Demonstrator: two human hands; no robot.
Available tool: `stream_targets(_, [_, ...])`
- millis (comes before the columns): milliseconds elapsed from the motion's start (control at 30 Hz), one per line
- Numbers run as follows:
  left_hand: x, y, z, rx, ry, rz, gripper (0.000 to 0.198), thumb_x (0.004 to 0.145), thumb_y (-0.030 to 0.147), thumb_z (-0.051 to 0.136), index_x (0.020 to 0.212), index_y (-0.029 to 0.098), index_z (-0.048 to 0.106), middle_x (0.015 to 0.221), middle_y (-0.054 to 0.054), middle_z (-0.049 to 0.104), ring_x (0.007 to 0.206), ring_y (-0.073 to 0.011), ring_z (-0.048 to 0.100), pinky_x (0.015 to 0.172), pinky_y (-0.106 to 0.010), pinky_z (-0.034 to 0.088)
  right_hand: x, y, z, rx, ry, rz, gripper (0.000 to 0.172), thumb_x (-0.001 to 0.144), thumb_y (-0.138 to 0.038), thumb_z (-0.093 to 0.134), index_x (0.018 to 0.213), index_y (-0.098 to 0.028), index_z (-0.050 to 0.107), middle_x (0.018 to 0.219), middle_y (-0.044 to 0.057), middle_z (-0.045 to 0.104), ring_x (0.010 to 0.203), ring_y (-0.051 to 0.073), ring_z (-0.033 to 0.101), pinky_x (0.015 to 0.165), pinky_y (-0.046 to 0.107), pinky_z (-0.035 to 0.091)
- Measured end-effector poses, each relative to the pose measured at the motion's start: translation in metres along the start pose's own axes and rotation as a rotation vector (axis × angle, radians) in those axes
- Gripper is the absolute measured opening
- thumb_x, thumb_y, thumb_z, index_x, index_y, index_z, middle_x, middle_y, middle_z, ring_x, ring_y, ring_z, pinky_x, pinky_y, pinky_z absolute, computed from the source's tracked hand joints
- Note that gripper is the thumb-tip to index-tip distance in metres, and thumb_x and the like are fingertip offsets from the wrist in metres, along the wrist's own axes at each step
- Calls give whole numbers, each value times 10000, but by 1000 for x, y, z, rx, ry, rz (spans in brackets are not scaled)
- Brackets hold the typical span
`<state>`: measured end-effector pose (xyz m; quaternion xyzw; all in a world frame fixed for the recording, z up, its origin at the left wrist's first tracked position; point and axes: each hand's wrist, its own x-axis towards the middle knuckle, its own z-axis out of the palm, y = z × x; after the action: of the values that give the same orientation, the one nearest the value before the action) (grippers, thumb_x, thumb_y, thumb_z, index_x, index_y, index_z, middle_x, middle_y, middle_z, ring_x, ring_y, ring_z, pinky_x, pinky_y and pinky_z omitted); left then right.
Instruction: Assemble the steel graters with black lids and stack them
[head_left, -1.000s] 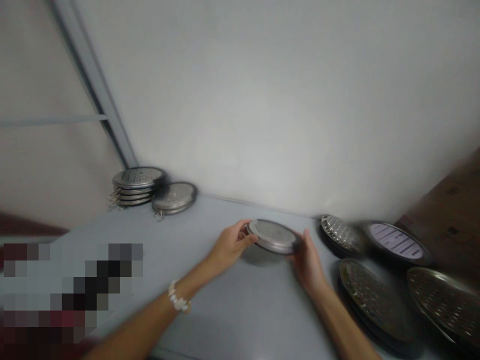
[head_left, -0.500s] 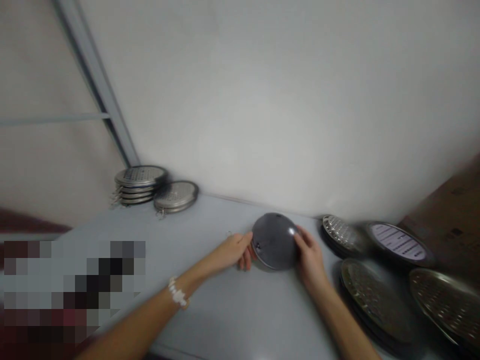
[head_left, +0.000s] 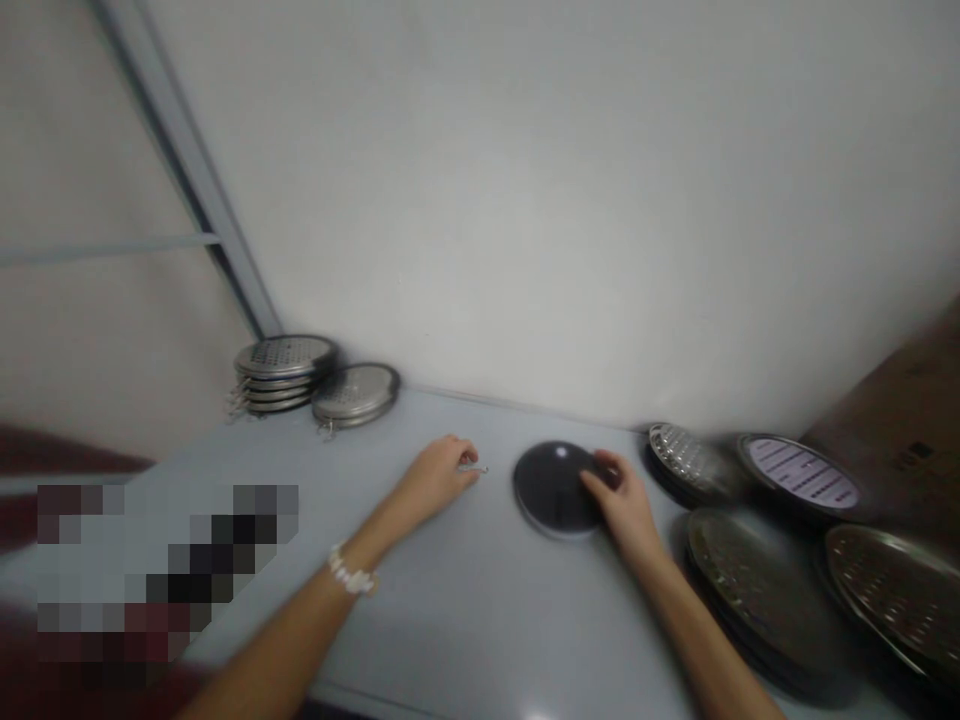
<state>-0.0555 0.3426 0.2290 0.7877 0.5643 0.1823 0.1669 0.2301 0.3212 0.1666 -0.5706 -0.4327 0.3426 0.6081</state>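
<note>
Low over the grey table [head_left: 465,600], my right hand [head_left: 621,495] grips the right edge of a dark, glossy round disc [head_left: 555,490] between thumb and fingers. The disc's dark face points up, with a paler rim showing along its near side. To the left and apart from the disc, my left hand [head_left: 442,475] is closed in a pinch. A small, thin metal piece [head_left: 474,469] pokes out from its fingertips; its exact kind is too small to make out. A white bracelet circles my left wrist.
Stacked round perforated metal discs [head_left: 285,370] with small wire hooks stand at the back left, beside a shorter stack [head_left: 356,392]. Several more discs lie right, including a textured one [head_left: 757,590] and one with a white label [head_left: 802,472]. A wall [head_left: 487,200] rises behind.
My left hand has let go of the disc's left edge and moved left, now pinching a small metal piece. The disc has tilted down flatter in my right hand.
</note>
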Motion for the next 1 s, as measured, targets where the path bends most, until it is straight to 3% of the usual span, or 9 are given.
stream_targets(200, [-4,2,11,62,-68,-20,70,856,174,614,886,158,674,946,-90,702,879,-215,636,787,-287,428,-3,6,6,-67,-151,-145,454,685,-296,695,1131,-217,680,1231,82,707,1186,276,627,1116,497,399])
stream_targets(367, [-5,6,9,-37,-124,6,41,829,172,635,790,168,645,849,-65,690,794,-197,610,738,-281,419,-11,-6,6,-172,-99,-234,443,762,-313,668,1193,-209,651,1263,97,664,1225,295,565,1127,531,348])
stream_targets(500, [-4,13,10,-272,-79,36,46,842,198,593,841,179,635,763,-23,678,709,-173,600,665,-259,422,-24,-30,7,-327,-87,-467,337,857,-325,623,1176,-224,656,1179,101,668,1135,293,583,1036,496,434])
stream_targets(667, [-5,29,15,-579,-54,132,140,842,310,625,849,173,654,722,-16,673,674,-159,608,640,-243,455,-44,-44,16,-468,-375,-676,346,896,-303,640,1242,-295,654,1171,72,692,1132,291,582,1015,479,437])
stream_targets(800, [-7,36,18,-413,-19,145,122,856,212,562,875,179,678,722,-16,680,660,-158,607,647,-249,441,-49,-39,21,-535,-444,-707,360,901,-297,643,1261,-303,645,1147,67,711,1111,300,592,1006,505,421])
stream_targets(933, [-4,27,10,-178,110,91,116,844,175,581,883,170,690,847,-62,709,810,-203,628,787,-304,453,-44,-39,18,-508,-318,-638,242,922,-298,600,1148,-265,679,1050,74,717,1012,284,611,928,465,454])
stream_targets(1000, [-3,17,1,-123,120,98,110,819,192,634,900,165,703,938,-85,711,928,-234,619,874,-332,439,-42,-40,17,-474,-247,-596,194,924,-300,583,1077,-254,693,984,70,715,967,278,611,884,436,466])
